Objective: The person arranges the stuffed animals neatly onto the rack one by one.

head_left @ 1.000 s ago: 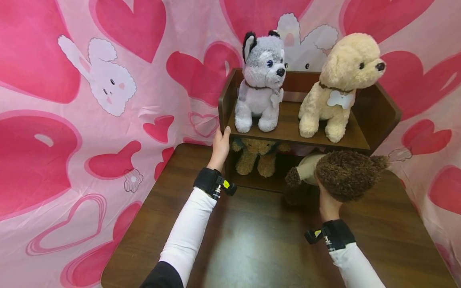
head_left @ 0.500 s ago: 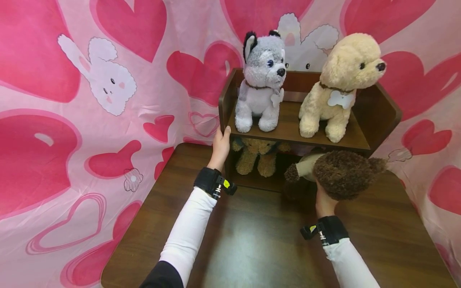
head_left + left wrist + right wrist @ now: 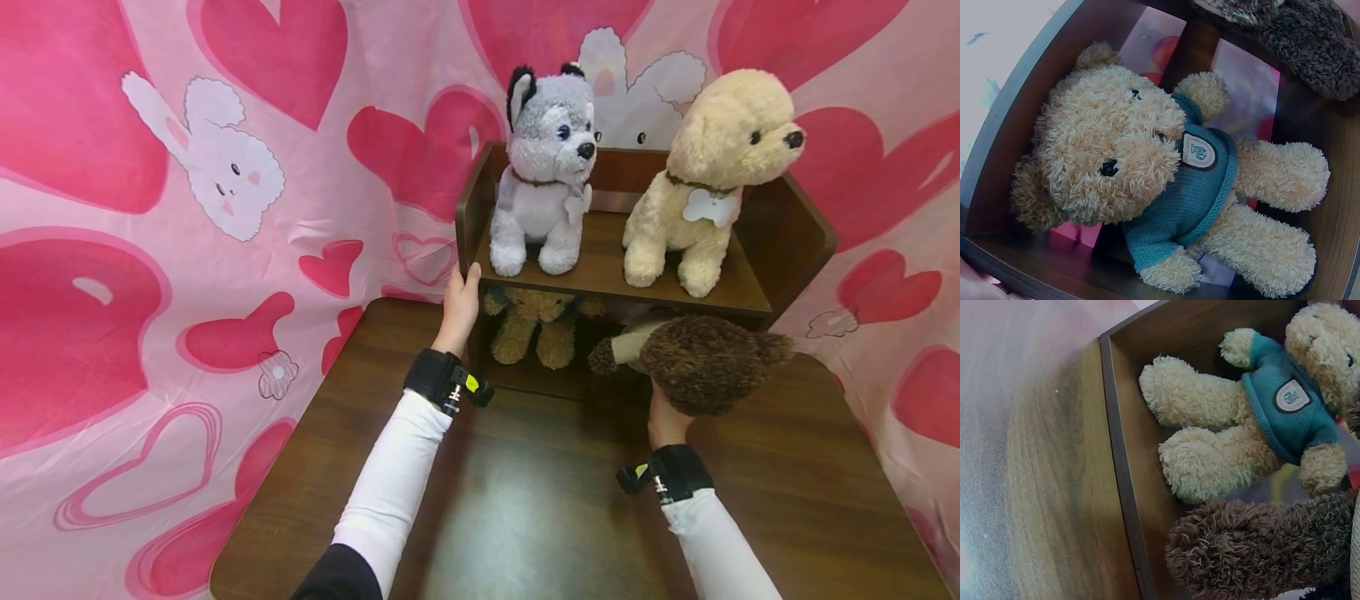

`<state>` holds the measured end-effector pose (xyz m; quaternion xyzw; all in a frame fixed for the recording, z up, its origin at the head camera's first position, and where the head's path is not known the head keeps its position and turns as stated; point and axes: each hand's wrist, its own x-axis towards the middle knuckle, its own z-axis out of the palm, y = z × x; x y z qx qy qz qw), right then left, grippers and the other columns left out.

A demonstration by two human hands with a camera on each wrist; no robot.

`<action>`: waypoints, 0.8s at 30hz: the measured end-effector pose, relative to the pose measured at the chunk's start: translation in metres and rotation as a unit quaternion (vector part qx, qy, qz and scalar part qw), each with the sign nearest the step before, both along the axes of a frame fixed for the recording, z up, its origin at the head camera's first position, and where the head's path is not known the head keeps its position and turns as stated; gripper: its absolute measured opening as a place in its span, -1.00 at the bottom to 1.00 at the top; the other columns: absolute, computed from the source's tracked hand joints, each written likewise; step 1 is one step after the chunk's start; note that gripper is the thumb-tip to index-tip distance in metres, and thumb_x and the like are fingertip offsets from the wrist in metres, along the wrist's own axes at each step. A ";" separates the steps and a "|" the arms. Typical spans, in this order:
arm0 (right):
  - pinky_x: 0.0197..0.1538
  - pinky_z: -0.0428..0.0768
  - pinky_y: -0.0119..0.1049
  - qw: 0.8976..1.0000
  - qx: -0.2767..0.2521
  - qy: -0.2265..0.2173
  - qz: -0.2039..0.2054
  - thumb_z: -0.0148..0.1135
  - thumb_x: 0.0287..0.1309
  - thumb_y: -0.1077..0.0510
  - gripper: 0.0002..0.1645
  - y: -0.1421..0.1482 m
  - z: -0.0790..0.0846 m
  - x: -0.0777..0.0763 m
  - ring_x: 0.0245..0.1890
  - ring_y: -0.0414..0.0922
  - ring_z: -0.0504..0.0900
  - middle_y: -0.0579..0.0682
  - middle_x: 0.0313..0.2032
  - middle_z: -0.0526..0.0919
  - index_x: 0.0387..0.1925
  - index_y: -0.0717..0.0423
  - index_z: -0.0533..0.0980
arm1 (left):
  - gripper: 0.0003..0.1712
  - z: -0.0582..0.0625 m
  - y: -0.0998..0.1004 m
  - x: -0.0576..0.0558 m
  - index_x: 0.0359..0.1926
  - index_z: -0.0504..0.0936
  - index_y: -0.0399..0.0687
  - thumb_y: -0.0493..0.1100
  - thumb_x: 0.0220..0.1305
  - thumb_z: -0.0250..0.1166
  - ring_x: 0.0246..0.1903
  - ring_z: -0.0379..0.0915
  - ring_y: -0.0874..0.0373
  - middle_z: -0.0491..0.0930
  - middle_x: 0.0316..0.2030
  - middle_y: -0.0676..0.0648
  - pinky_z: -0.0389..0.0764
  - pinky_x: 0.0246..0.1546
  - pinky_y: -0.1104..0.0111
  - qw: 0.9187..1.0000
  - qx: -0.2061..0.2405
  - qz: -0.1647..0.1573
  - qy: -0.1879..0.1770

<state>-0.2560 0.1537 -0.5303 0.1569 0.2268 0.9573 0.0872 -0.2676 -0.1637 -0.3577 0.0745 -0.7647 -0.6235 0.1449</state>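
Note:
My left hand (image 3: pixel 459 310) grips the front edge of the left side panel of a brown wooden shelf (image 3: pixel 626 293). At the lower compartment's right part, my right hand (image 3: pixel 667 417) holds a dark brown teddy bear (image 3: pixel 705 362) in a beige top, its head toward me and tipped right; my fingers are mostly hidden beneath it. Inside that compartment a tan teddy bear (image 3: pixel 1110 144) in a teal sweater sits at the left, its head hidden in the head view by the upper board. The brown bear's leg (image 3: pixel 1254 550) is beside the tan bear in the right wrist view.
On the upper board sit a grey-and-white plush husky (image 3: pixel 542 175) at left and a cream plush dog (image 3: pixel 705 183) with a bone tag at right. The shelf stands on a dark wooden table (image 3: pixel 525 500). A pink heart-patterned cloth (image 3: pixel 247 167) hangs behind and at both sides.
My right hand has moved slightly left with the brown teddy bear, its paw nearing the tan bear. The left hand has stayed on the shelf's side panel.

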 end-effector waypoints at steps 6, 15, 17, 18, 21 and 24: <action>0.26 -0.10 0.22 0.999 0.034 -0.019 -0.028 -0.15 0.31 -0.06 -0.35 0.053 -0.133 -0.089 0.33 0.10 0.02 0.10 0.35 0.06 0.34 0.10 0.08 | -0.35 0.001 0.001 0.000 0.39 -0.03 -0.15 0.00 0.40 -0.11 0.33 -0.07 0.05 0.06 0.35 -0.16 0.01 0.30 0.25 1.000 -0.001 0.003 -0.003; 0.25 -0.05 0.21 0.996 0.053 -0.011 -0.064 -0.17 0.31 -0.08 -0.40 0.054 -0.166 -0.106 0.29 0.08 0.10 0.09 0.30 0.15 0.30 0.08 0.15 | -0.34 0.001 0.001 0.000 0.39 -0.03 -0.17 0.01 0.39 -0.11 0.33 -0.07 0.04 0.05 0.35 -0.17 0.01 0.30 0.25 1.000 -0.003 0.004 -0.008; 0.24 -0.06 0.24 0.996 0.060 -0.010 -0.062 -0.17 0.30 -0.12 -0.39 0.058 -0.179 -0.114 0.29 0.07 0.11 0.07 0.31 0.16 0.29 0.04 0.18 | -0.32 0.001 0.001 0.000 0.39 -0.05 -0.18 0.02 0.39 -0.11 0.34 -0.10 0.05 0.01 0.36 -0.17 -0.01 0.31 0.25 1.000 -0.001 0.003 -0.012; 0.24 -0.07 0.25 0.996 0.064 0.008 -0.069 -0.15 0.30 -0.10 -0.39 0.058 -0.186 -0.119 0.30 0.08 0.10 0.08 0.31 0.15 0.30 0.05 0.18 | -0.31 0.001 0.001 0.001 0.39 -0.07 -0.19 0.02 0.39 -0.11 0.34 -0.13 0.05 -0.01 0.37 -0.17 -0.03 0.31 0.25 1.000 0.001 0.003 -0.016; 0.17 0.08 0.29 0.991 0.094 -0.014 -0.095 -0.18 0.33 -0.05 -0.43 0.047 -0.170 -0.110 0.26 0.08 0.16 0.09 0.30 0.17 0.29 0.07 0.18 | -0.30 0.001 0.001 0.002 0.40 -0.10 -0.20 0.04 0.39 -0.12 0.35 -0.17 0.04 -0.06 0.38 -0.17 -0.06 0.32 0.25 1.000 0.003 0.002 -0.021; 0.12 0.20 0.26 0.989 0.099 -0.057 -0.095 -0.17 0.34 -0.05 -0.45 0.022 -0.112 -0.074 0.23 0.08 0.20 0.09 0.26 0.21 0.27 0.08 0.19 | -0.29 0.001 0.001 0.002 0.40 -0.11 -0.20 0.04 0.39 -0.12 0.36 -0.19 0.04 -0.07 0.38 -0.17 -0.07 0.32 0.24 1.000 0.003 0.001 -0.022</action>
